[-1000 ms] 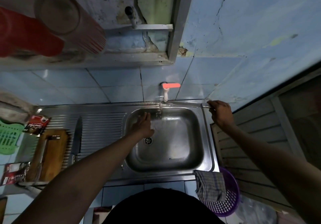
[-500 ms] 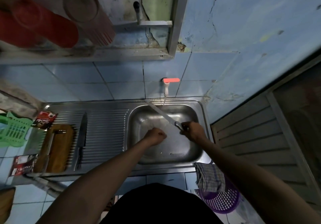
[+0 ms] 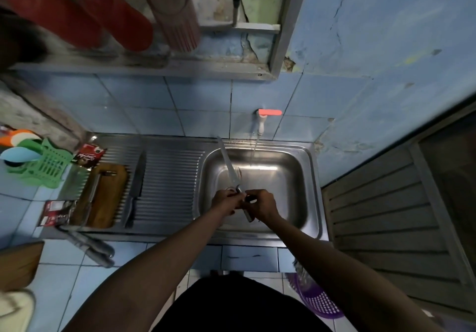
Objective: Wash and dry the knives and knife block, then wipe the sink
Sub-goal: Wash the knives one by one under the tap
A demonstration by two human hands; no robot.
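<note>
**Inspector:** State of the work, please.

**Assistant:** Washing is under way and, by the look of it, nowhere near finished. One knife [image 3: 230, 169] is held over the middle of the sink [image 3: 313, 190] basin, blade pointing toward the back left corner, its handle end sticking out below the right hand [image 3: 260, 204]. That hand's fingers are curled round the handle. The left hand [image 3: 226, 200] meets it where blade joins handle, fingers bent onto the knife (whether it rubs or merely steadies cannot be told).

**Inspector:** Water?

**Assistant:** A thin stream falls from the tap [image 3: 261, 123] at the back edge of the sink into the basin. The blade sits to the left of the stream, not under it.

**Inspector:** The rest of the set?

**Assistant:** A second knife [image 3: 136, 184] lies flat on the ribbed drainboard [image 3: 170, 177], near its left part, handle toward the front edge. Just left of it, the wooden knife block [image 3: 108, 195] lies on its side, with a slim metal piece along its left flank, too dim to identify. Whether either is already washed cannot be judged from here.

**Inspector:** Outstanding items?

**Assistant:** In my judgement: finishing this knife, drying everything, and wiping the sink. No cloth is plainly in use; the basin is wet.
</note>
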